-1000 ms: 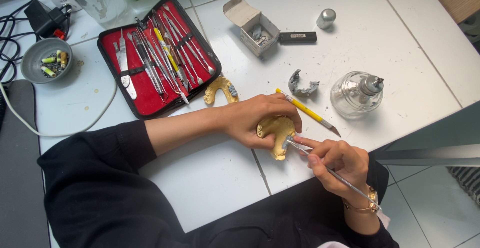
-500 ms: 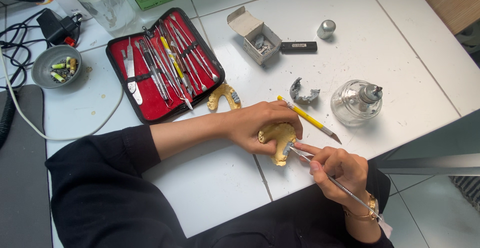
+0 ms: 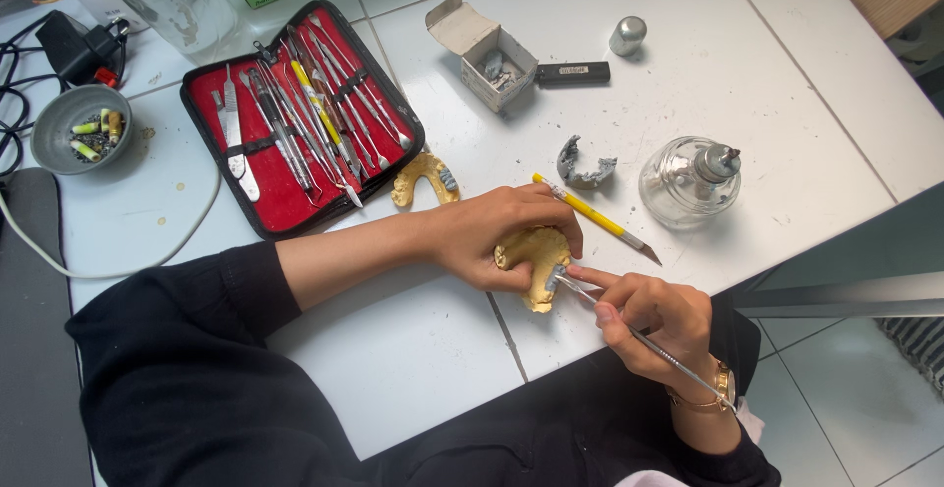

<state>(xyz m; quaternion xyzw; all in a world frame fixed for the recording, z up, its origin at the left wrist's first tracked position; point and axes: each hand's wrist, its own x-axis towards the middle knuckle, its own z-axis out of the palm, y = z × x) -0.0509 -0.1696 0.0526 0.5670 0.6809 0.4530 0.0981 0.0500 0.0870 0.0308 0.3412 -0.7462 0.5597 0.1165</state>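
My left hand [image 3: 501, 236] grips a yellow plaster jaw cast [image 3: 536, 261] and steadies it on the white tiled table [image 3: 393, 349] near its front edge. My right hand [image 3: 654, 315] holds a thin metal instrument [image 3: 639, 335] like a pen, its tip touching a grey patch on the cast. A yellow pencil-like tool [image 3: 595, 219] lies just beyond my hands. A second yellow cast [image 3: 425, 177] rests farther back, by the tool case.
An open red-lined case [image 3: 295, 123] holds several metal instruments. A glass spirit lamp [image 3: 688, 182], a grey arch-shaped piece [image 3: 582, 165], a small open cardboard box [image 3: 487, 50], a dark stick [image 3: 572, 73], a metal cap [image 3: 627, 35], a grey bowl [image 3: 79, 128] and cables also lie on the table.
The view has drifted slightly. Both hands stay on the cast, with the instrument tip shifting a little on its surface.
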